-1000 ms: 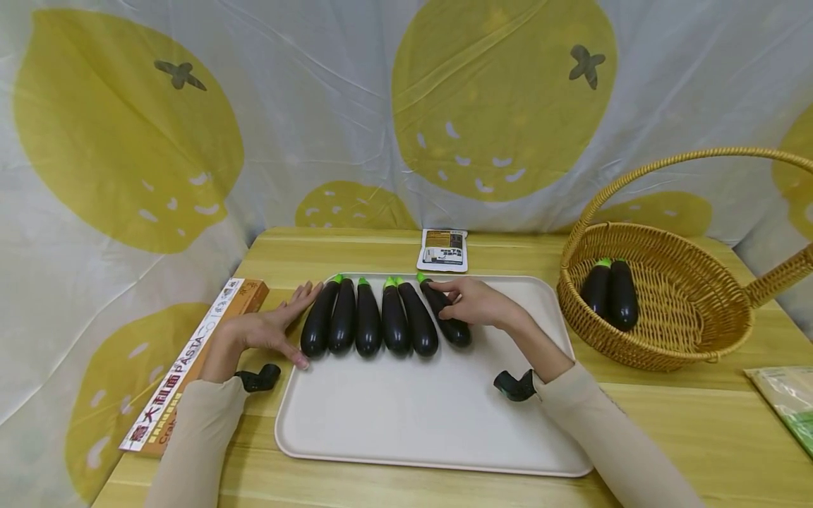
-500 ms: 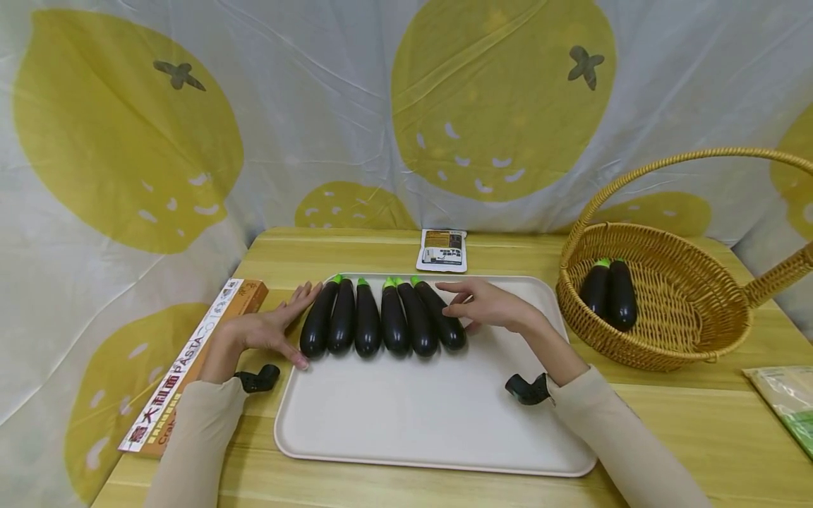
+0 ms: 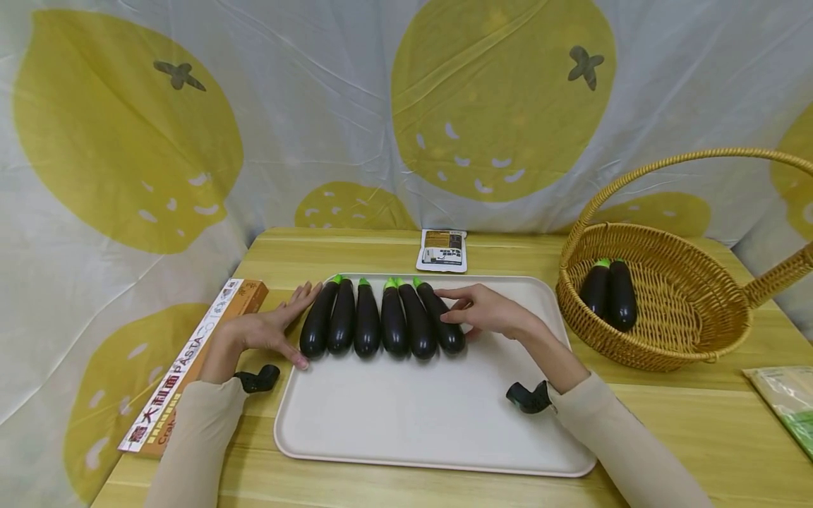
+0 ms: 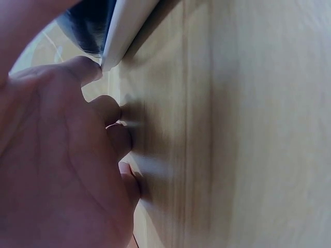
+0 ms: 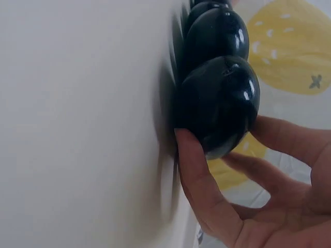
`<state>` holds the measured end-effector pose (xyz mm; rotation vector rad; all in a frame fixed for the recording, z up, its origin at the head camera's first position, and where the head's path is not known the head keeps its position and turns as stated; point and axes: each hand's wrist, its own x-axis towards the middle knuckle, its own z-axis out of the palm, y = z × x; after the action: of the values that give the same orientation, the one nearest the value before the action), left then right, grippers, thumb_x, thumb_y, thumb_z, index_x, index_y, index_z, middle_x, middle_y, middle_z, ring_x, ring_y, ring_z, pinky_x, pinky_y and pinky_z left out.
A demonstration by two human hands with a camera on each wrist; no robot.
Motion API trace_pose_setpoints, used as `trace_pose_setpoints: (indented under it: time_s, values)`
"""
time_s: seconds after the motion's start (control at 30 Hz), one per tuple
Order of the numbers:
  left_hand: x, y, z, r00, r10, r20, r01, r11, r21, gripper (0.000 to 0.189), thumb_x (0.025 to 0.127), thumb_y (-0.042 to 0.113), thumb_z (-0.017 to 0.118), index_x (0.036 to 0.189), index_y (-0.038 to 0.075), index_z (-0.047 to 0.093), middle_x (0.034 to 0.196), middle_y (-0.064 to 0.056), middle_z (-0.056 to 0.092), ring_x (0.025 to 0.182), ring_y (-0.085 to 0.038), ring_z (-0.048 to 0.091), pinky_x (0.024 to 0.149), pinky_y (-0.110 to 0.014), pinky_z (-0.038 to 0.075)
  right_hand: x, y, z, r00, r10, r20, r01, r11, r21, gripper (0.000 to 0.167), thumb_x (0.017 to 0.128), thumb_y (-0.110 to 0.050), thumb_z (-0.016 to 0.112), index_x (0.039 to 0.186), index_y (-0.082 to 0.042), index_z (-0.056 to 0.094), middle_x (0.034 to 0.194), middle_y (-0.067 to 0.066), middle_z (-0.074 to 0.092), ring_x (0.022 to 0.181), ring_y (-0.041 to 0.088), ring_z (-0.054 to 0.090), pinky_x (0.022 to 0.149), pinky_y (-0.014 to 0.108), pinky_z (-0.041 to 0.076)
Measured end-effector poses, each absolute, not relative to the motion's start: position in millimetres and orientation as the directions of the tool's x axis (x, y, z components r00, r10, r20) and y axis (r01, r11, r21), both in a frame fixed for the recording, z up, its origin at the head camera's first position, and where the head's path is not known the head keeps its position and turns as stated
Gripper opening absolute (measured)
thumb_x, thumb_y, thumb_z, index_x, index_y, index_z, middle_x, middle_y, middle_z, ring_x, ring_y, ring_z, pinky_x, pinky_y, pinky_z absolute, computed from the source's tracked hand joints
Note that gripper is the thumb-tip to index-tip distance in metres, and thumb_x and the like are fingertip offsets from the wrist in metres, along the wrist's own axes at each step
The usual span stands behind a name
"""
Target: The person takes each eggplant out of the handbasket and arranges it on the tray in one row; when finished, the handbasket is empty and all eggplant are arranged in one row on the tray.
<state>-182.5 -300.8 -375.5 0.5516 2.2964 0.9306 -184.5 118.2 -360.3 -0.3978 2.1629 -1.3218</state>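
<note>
Several dark eggplants (image 3: 367, 321) with green stem ends lie side by side in a row on a white tray (image 3: 432, 416). My left hand (image 3: 269, 330) is spread beside the leftmost eggplant (image 3: 320, 321), at the tray's left edge; in the left wrist view its fingertips rest by the wooden table (image 4: 248, 129) and the tray's rim. My right hand (image 3: 485, 310) grips the rightmost eggplant (image 3: 449, 335) from its right side. In the right wrist view, one digit touches its upper side, another lies low against it, near the tray surface.
A wicker basket (image 3: 724, 317) with a tall handle stands on the right, holding two eggplants (image 3: 619, 296). A pasta box (image 3: 190, 367) lies left of the tray, a small packet (image 3: 442, 250) behind it. A plastic bag (image 3: 784, 398) lies at the right edge.
The rightmost eggplant has moved left against its neighbour, lining up with the row. My right hand has loosened, shifted right, then closed in on it again. My left hand stays put.
</note>
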Motion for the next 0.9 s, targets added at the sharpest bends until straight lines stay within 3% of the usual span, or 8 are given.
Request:
trace_pose_setpoints:
  time_s: [0.53,0.9]
  values:
    - [-184,-301,-376,-0.738,0.559,-0.377,0.146,0.678,0.72,0.147,0.069,0.026,0.098,0.166,0.015,-0.012,0.166,-0.024,-0.033,0.149,-0.055,-0.031,0.115,-0.079,-0.016,-181,121,-362,-0.798,-0.518,-0.308,0.052,0.45,-0.891,0.058,0.102,-0.013,0.064,0.157,-0.011,0.046,0.115,0.018,0.069,0.096,0.016,0.062,0.076,0.039,0.065]
    - [-184,-303,-377,-0.737,0.564,-0.373,0.157,0.679,0.717,0.147,0.069,0.028,0.097,0.166,0.016,-0.013,0.166,-0.024,-0.033,0.149,-0.057,-0.031,0.114,-0.079,-0.017,-182,132,-359,-0.786,-0.554,-0.275,-0.001,0.446,-0.895,0.06,0.104,-0.015,0.061,0.16,-0.009,0.04,0.124,0.02,0.07,0.109,0.023,0.067,0.087,0.042,0.064]
